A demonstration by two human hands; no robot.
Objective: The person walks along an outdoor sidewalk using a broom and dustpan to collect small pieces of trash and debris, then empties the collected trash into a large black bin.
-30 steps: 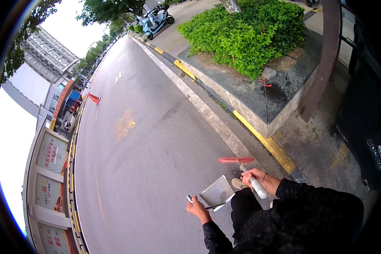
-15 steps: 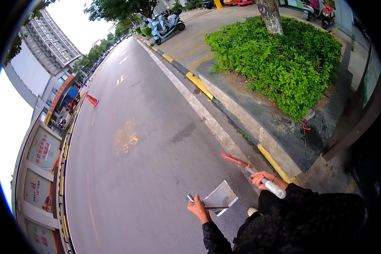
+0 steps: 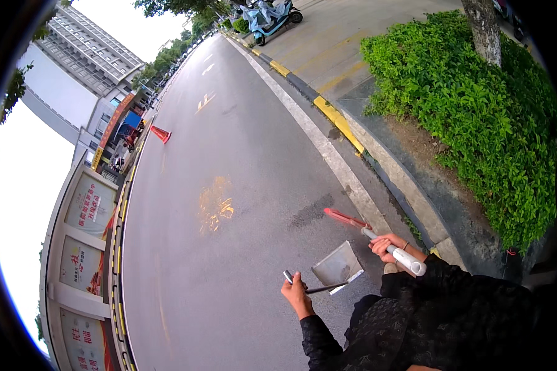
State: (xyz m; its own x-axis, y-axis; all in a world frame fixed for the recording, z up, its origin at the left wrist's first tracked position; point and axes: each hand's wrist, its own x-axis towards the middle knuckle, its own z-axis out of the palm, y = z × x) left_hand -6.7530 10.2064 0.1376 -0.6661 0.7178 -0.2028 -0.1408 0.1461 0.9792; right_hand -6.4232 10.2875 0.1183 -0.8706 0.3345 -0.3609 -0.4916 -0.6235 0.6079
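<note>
My left hand (image 3: pixel 298 295) is closed around the grip of a long-handled dustpan, its dark handle running down to the right. The dustpan's pale metal pan (image 3: pixel 338 267) hangs just over or rests on the asphalt between my hands; which one, I cannot tell. My right hand (image 3: pixel 391 246) is wrapped around the thick light-grey handle of a broom (image 3: pixel 410 262). Its narrow red head (image 3: pixel 345 217) points away to the left, beyond the pan, over the road near the white edge line. Bristles cannot be made out.
The road (image 3: pixel 241 290) carries a worn yellow patch (image 3: pixel 216 204). A raised kerb (image 3: pixel 339 119) with yellow and dark paint and a hedge (image 3: pixel 458 117) around a tree trunk (image 3: pixel 483 31) border the right. Farther off are a traffic cone (image 3: pixel 161 134), a covered scooter (image 3: pixel 269 17) and left-hand wall panels (image 3: pixel 83 266).
The surroundings have shifted right in the view, bringing the hedge nearer. Both hands keep their hold on dustpan and broom, and the pan has moved slightly right and up in the picture.
</note>
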